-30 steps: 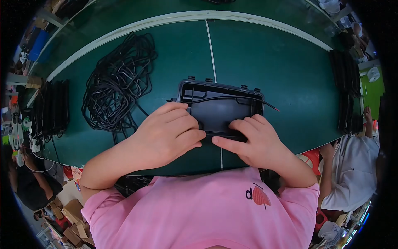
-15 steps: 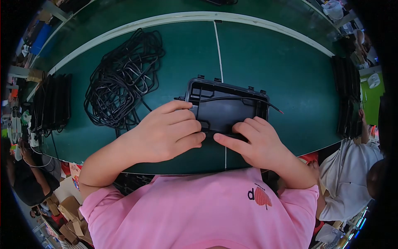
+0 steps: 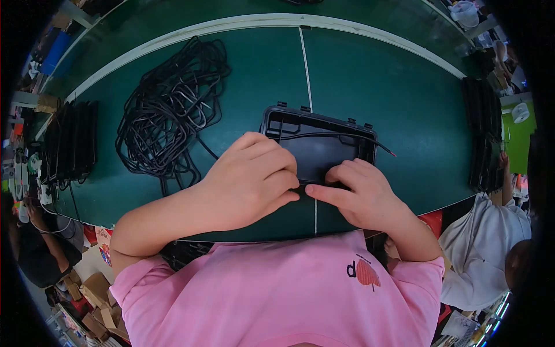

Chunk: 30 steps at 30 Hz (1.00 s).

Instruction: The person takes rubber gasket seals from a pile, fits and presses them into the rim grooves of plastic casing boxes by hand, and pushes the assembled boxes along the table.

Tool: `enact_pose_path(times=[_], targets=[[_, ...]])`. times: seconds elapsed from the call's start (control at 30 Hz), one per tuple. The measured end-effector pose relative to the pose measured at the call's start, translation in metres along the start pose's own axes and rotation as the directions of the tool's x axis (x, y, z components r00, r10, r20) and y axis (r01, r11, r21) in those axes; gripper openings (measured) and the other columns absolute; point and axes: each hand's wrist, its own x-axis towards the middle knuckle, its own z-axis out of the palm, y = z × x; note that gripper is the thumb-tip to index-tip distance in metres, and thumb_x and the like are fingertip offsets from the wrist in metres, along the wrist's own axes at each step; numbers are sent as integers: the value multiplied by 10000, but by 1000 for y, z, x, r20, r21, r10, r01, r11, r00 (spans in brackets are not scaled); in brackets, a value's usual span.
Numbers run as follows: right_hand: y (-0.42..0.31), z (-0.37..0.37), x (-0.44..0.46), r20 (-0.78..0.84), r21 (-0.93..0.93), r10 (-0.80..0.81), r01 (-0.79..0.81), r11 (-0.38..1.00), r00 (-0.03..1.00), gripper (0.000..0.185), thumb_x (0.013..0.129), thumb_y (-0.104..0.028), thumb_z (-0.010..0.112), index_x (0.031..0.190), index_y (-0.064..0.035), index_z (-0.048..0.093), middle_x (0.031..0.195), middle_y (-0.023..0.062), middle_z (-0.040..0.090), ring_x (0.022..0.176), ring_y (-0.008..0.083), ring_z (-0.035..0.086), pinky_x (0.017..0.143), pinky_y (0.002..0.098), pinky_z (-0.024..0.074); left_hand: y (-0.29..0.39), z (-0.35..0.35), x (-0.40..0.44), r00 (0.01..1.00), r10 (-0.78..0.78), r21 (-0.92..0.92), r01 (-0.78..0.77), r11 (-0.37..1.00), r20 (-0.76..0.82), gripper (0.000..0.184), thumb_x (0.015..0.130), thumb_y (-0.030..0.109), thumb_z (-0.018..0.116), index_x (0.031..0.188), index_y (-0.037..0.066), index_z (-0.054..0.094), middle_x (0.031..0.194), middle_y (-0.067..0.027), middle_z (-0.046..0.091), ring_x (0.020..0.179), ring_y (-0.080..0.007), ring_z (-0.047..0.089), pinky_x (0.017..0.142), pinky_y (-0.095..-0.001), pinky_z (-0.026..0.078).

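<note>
An open black plastic box [image 3: 315, 153] lies on the green table, its hinge tabs on the far edge. A black cable [image 3: 335, 135] runs across its inside, and the red-tipped end sticks out past the right wall. My left hand [image 3: 254, 179] is closed at the box's near left corner, its fingertips curled over the wall. With thumb and fingers, my right hand [image 3: 358, 191] grips the near wall towards the right. Left of the box, a tangled coil of black cable [image 3: 167, 115] rests on the table, one strand leading towards my left hand.
Stacked black items stand at the table's left end [image 3: 70, 141] and right end [image 3: 484, 136]. A pale rail [image 3: 254, 22] borders the far side. One person in dark clothes [image 3: 43, 254] is at the left, another in a light shirt [image 3: 483, 248] at the right.
My left hand has moved right along the box's near side, and its fingers have curled in more. The box, now slightly further right in view, stays between my hands. The right hand keeps its grip.
</note>
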Motion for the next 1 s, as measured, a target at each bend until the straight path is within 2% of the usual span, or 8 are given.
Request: enact_pose_path(times=[0.13, 0.2, 0.37, 0.47, 0.57, 0.8, 0.93, 1.0], targets=[[-1, 3, 0, -68, 29, 41, -39, 999, 997, 443, 756, -64, 637, 1167, -224, 666, 856, 34, 570, 731, 197, 565, 634, 330, 447, 3, 2, 7, 999, -43, 44, 42, 998, 24, 233, 695, 133, 762, 877, 43, 648, 902, -52, 557, 859, -231, 556, 786, -370, 436], [0, -4, 1, -27, 17, 8, -8, 1000, 1000, 444, 756, -65, 637, 1171, -222, 663, 857, 33, 568, 732, 197, 566, 635, 328, 446, 5, 3, 7, 999, -39, 58, 37, 998, 35, 218, 699, 126, 748, 866, 31, 645, 902, -60, 549, 860, -234, 550, 779, -367, 437], [-2, -6, 2, 26, -13, -19, 19, 1000, 999, 444, 758, -75, 632, 1177, -220, 660, 860, 30, 563, 727, 193, 562, 634, 321, 441, 10, 3, 5, 991, 92, 227, -112, 967, 96, 217, 676, 75, 717, 852, -22, 633, 967, -122, 586, 900, -286, 589, 741, -386, 499], [-4, -7, 2, 40, -30, -20, 21, 999, 999, 453, 759, -88, 623, 1191, -224, 650, 869, 34, 551, 733, 194, 559, 631, 319, 438, 12, 8, 5, 985, 155, 330, -173, 928, 79, 177, 683, 132, 628, 786, -11, 632, 891, -95, 537, 870, -236, 537, 730, -344, 468], [-9, -7, 1, 55, -112, -30, 36, 993, 998, 474, 757, -99, 615, 1214, -225, 632, 884, 41, 540, 741, 198, 555, 629, 320, 436, 14, 6, 3, 986, 137, 300, -158, 941, 91, 235, 682, 88, 715, 880, -21, 653, 973, -126, 605, 898, -279, 599, 778, -387, 509], [-5, 0, 0, 25, -61, -15, 16, 998, 1000, 528, 738, -89, 615, 1246, -231, 617, 895, 54, 531, 738, 212, 547, 637, 326, 460, 4, -2, -4, 997, 72, 184, -78, 980, 42, 297, 667, 131, 782, 915, 10, 673, 980, -87, 617, 873, -257, 608, 820, -403, 498], [-11, -2, 5, 77, -104, 7, 2, 995, 997, 560, 721, -69, 612, 1256, -234, 628, 883, 63, 526, 729, 215, 543, 632, 328, 459, 0, 0, -9, 997, 64, 189, -73, 979, 53, 318, 676, 151, 794, 940, 16, 678, 985, -80, 614, 886, -245, 605, 843, -405, 488], [-11, -1, 7, 83, -118, -36, 46, 992, 996, 559, 718, -85, 609, 1258, -228, 632, 862, 62, 520, 722, 214, 536, 627, 330, 451, -3, 3, -13, 992, 124, 163, -126, 979, 22, 309, 689, 152, 786, 943, 15, 677, 987, -79, 613, 894, -238, 604, 843, -398, 488]])
